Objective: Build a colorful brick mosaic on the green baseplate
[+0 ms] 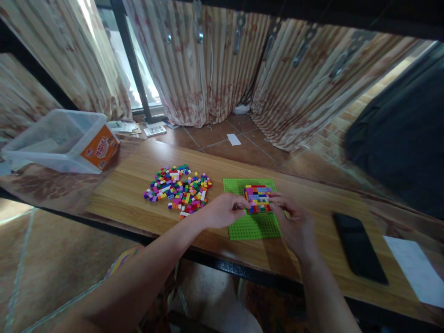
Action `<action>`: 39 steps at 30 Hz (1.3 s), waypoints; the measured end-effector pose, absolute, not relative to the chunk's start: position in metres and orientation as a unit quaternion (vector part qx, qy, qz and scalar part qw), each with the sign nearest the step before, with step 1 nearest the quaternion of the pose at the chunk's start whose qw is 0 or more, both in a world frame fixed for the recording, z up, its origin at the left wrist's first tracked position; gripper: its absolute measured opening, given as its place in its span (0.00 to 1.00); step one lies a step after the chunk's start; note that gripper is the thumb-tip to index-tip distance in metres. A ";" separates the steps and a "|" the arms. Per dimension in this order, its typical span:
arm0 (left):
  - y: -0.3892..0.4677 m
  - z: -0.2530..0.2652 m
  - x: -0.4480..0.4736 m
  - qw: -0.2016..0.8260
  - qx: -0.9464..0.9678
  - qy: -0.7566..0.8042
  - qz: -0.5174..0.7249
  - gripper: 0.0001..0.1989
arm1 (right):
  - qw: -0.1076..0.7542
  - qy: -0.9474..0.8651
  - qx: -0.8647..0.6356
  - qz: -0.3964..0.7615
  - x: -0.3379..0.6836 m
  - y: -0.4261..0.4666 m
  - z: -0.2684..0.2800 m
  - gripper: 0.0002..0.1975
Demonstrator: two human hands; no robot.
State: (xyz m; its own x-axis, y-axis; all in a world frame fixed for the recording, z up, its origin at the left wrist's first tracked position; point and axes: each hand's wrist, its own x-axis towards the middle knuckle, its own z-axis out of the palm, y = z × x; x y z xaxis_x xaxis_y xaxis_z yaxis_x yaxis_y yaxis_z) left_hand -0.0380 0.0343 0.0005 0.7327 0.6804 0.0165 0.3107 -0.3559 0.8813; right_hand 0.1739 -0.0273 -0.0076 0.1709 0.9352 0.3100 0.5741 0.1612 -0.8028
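Observation:
A block built of multicoloured toy bricks (258, 196) stands on a green studded baseplate (255, 230). At its left side is my left hand (225, 210), fingers curled and the tips of thumb and forefinger against the bricks. My right hand (294, 222) closes on the right side, with bent fingers on the block's right edge. Any single small brick within the fingertips is too small to make out. A loose pile of coloured toy bricks (187, 192) lies on the wooden tabletop to the left of my left hand.
A clear plastic tub (58, 138) with an orange label sits at the far left. A black phone (360, 247) and a white paper (414, 268) lie to the right. The wooden board's front edge (222, 263) runs close below my forearms. Striped curtains (215, 64) hang behind.

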 end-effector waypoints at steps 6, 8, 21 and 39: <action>0.028 -0.002 -0.031 0.470 0.808 0.316 0.161 0.21 | 0.418 -0.630 -0.631 0.175 0.171 -0.021 -0.024 0.08; 0.026 -0.002 -0.029 0.473 0.811 0.311 0.150 0.23 | 0.410 -0.628 -0.638 0.173 0.171 -0.021 -0.026 0.08; 0.020 -0.002 -0.023 0.470 0.820 0.291 0.144 0.26 | 0.468 -0.533 -0.663 0.239 0.169 -0.018 -0.035 0.13; 0.019 0.000 -0.021 0.457 0.829 0.292 0.132 0.23 | 0.483 -0.505 -0.677 0.232 0.165 -0.013 -0.035 0.11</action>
State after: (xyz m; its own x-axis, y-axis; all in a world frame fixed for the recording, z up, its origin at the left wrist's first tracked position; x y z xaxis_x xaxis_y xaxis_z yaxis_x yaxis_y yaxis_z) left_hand -0.0213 0.0189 -0.0002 0.7946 0.6052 -0.0485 0.3639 -0.4108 0.8360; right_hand 0.1646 -0.0132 -0.0346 0.3829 0.9072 0.1746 0.4595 -0.0231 -0.8879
